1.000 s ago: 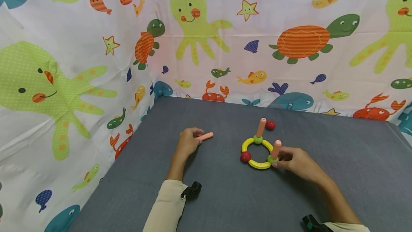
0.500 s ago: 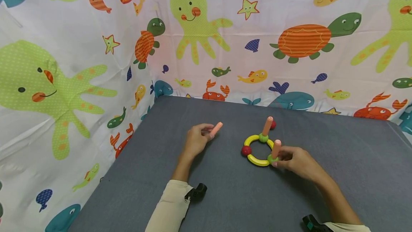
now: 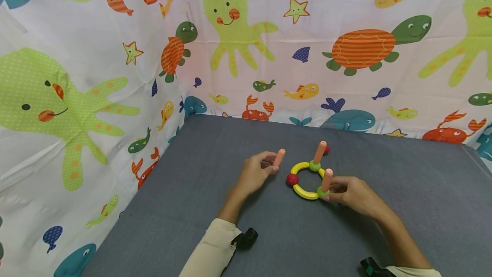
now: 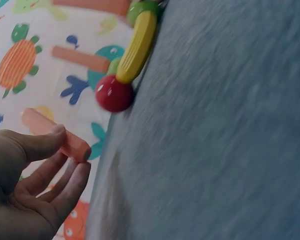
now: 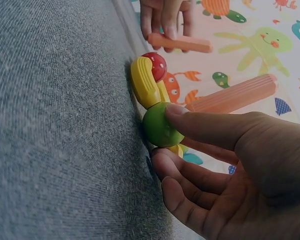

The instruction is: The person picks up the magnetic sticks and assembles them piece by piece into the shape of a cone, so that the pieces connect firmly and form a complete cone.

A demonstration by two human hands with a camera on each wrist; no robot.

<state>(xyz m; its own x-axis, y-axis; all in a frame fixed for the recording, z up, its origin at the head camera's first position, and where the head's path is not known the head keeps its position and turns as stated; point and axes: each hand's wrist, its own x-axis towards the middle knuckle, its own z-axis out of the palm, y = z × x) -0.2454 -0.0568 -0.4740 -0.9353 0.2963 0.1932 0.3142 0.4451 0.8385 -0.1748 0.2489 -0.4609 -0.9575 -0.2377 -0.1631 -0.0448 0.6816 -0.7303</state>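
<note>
My left hand [image 3: 254, 173] pinches a peach-coloured ridged stick [image 3: 280, 157] between thumb and fingers, held tilted up left of a toy ring. Curved yellow pieces [image 3: 306, 193] make up this ring, joined by a red ball [image 3: 292, 179] on the left and green balls. My right hand [image 3: 355, 195] grips the near green ball [image 5: 160, 125] with thumb and fingertips. A peach stick [image 3: 327, 179] stands up from that ball. Another peach stick [image 3: 320, 152] rises from the far green ball [image 3: 314, 166]. The ring's right side is partly hidden by the near stick and my right hand.
A separate red ball [image 3: 326, 150] sits behind the far stick, partly covered by it. Grey cloth [image 3: 184, 183] covers the table. A white curtain [image 3: 246, 54] printed with sea animals hangs along the back and left edges.
My left hand has moved right with the stick, which has turned from nearly flat to steeply tilted. The ring has shifted slightly, its far stick now overlapping the loose red ball; my right hand keeps its grip.
</note>
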